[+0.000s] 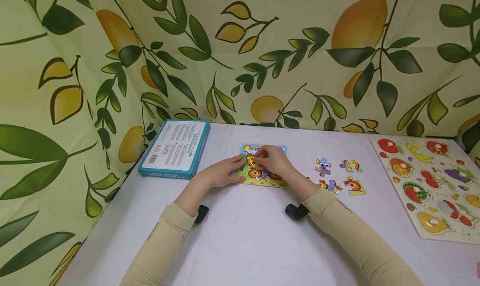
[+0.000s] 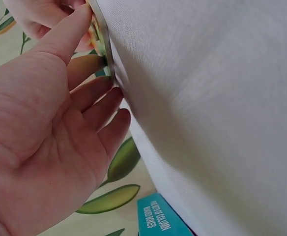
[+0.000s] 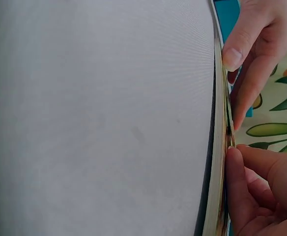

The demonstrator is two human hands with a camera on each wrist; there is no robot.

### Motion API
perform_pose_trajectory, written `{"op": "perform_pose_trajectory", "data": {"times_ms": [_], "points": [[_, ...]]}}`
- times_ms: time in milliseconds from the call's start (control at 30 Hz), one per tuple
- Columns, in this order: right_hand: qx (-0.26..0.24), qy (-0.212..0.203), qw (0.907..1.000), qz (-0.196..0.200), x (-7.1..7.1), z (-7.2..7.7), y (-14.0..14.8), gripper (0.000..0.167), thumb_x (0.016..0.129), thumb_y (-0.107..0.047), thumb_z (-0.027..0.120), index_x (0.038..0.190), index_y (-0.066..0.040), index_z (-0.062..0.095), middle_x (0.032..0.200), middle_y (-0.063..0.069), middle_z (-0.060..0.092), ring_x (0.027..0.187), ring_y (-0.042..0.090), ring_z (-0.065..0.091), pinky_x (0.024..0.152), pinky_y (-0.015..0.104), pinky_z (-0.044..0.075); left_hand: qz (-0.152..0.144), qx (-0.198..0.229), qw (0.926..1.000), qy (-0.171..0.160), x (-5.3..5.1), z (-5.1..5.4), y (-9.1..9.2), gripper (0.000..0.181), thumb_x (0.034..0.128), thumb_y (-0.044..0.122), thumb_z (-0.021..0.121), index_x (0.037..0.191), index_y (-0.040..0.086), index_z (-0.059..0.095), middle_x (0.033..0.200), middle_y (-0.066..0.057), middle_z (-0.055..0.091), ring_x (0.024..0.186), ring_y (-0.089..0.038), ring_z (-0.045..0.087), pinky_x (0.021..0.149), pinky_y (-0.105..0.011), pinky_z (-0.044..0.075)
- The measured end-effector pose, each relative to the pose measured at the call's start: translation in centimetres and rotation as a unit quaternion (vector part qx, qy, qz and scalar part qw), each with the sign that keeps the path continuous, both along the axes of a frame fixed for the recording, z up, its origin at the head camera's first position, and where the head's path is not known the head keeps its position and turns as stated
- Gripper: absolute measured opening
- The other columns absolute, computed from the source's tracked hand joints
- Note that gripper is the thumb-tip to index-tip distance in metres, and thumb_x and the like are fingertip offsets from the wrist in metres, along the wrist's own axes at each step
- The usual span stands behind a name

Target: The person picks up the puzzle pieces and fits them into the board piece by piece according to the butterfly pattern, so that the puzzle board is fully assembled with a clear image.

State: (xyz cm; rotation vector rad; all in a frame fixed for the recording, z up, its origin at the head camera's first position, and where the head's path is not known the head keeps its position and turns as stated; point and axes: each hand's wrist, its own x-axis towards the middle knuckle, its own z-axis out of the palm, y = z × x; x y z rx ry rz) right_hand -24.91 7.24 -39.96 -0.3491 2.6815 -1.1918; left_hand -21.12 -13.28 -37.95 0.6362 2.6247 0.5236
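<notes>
As left hand [image 1: 222,172] rests, fingers loosely extended, at left edge of puzzle board [image 1: 262,183], right hand [image 1: 273,159] pinches puzzle piece [image 1: 250,161] at board's left half. Board lies on white tablecloth [image 1: 243,236], between teal box [image 1: 174,148] and loose pieces [image 1: 353,187].
</notes>
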Motion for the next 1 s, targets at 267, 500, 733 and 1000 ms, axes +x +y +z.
{"op": "perform_pose_trajectory", "data": {"times_ms": [267,500,733,1000], "points": [[0.004,0.009,0.9999,0.005,-0.2,-0.3,0.2,0.020,0.092,-0.023,0.069,0.101,-0.005,0.066,0.081,0.004,0.060,0.062,0.013,0.055,0.056,0.023,0.044,0.001,-0.005,1.0000,-0.001,0.0,0.2,0.1,0.069,0.0952,0.042,0.061,0.153,0.016,0.032,0.161,-0.002,0.020,0.147,-0.022,0.020,0.116,-0.039,0.023],[0.000,0.003,1.0000,0.002,-0.4,-0.4,0.2,0.020,0.092,-0.023,0.070,0.101,-0.006,0.066,0.081,0.004,0.059,0.062,0.013,0.054,0.056,0.024,0.043,0.002,-0.010,0.9999,0.010,-0.1,0.2,0.2,0.068,0.0946,0.042,0.062,0.152,0.016,0.036,0.160,-0.004,0.023,0.146,-0.024,0.023,0.115,-0.042,0.025],[-0.011,0.000,0.9999,0.000,-0.5,-0.6,0.3,0.019,0.091,-0.022,0.070,0.100,-0.005,0.066,0.080,0.004,0.058,0.060,0.012,0.056,0.056,0.023,0.044,-0.031,-0.025,0.9980,0.049,-0.4,0.0,0.6,0.065,0.0955,0.040,0.062,0.149,0.010,0.040,0.158,-0.004,0.028,0.145,-0.022,0.026,0.115,-0.039,0.027],[-0.018,-0.003,0.9998,-0.001,-0.4,-0.5,0.3,0.020,0.091,-0.021,0.071,0.101,-0.004,0.065,0.079,0.005,0.058,0.058,0.012,0.056,0.054,0.023,0.043,-0.042,-0.021,0.9978,0.048,-0.6,0.4,1.2,0.063,0.0956,0.034,0.063,0.147,0.004,0.042,0.155,-0.008,0.036,0.141,-0.024,0.035,0.113,-0.037,0.030]]}}
